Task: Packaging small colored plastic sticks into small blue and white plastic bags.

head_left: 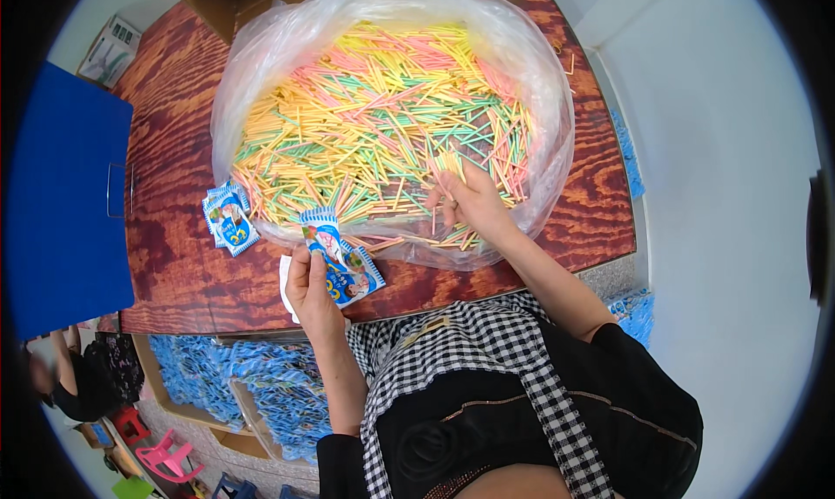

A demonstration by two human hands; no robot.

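Spread before me is a large clear plastic bag [550,82] with its mouth rolled wide, full of thin pink, yellow, orange and green sticks [348,125]. My right hand [477,205] is at the bag's near right side, its fingers closed round a small bunch of sticks [450,162]. In front of the bag, my left hand [315,292] pinches a small blue-and-white packet [322,228]. More such packets [364,280] lie on the table beside that hand, partly over a white piece [287,283]. Farther left sits a little pile of packets [231,222].
The red-brown wood-grain table [174,151] carries a cardboard box [213,3] behind the bag. A blue panel [74,203] stands along its left edge. Below are boxes of blue packets [274,386], a pink chair [165,457] and another person [78,382].
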